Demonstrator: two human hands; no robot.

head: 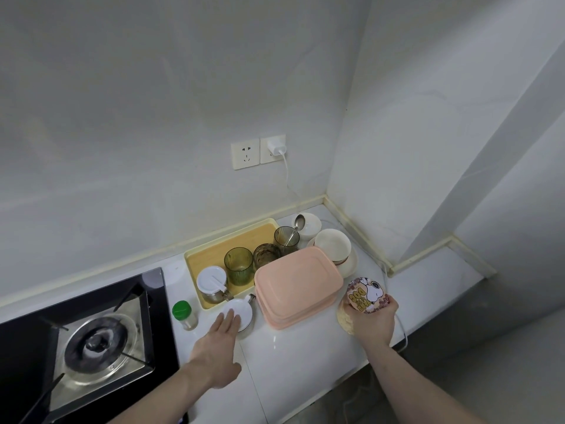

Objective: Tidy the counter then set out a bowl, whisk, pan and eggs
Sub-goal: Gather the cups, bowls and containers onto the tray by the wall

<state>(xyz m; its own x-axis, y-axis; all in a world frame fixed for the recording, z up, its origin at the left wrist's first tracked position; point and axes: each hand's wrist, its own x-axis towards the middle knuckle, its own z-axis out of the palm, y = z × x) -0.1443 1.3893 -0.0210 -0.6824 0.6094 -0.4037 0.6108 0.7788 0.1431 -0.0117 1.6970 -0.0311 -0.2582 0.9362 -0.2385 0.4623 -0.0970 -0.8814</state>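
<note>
My right hand (374, 321) grips a round cartoon-printed snack pack (367, 295) of pale biscuits near the counter's right front edge. My left hand (218, 341) reaches forward with straight fingers, the fingertips resting on a white-lidded metal jar (241, 312) in front of the yellow tray (195, 264). A second white-lidded metal jar (211, 284) stands in that tray. Two white bowls, one (308, 224) holding a spoon and one (331, 244) on a plate, stand at the back right. No whisk, pan or eggs are in view.
Stacked pink lidded boxes (298, 284) lie between my hands. Three tinted glasses (238, 264) stand in the tray. A green-capped shaker (183, 315) stands beside the black gas hob (91, 338). A white charger cable (286, 169) hangs from the wall socket.
</note>
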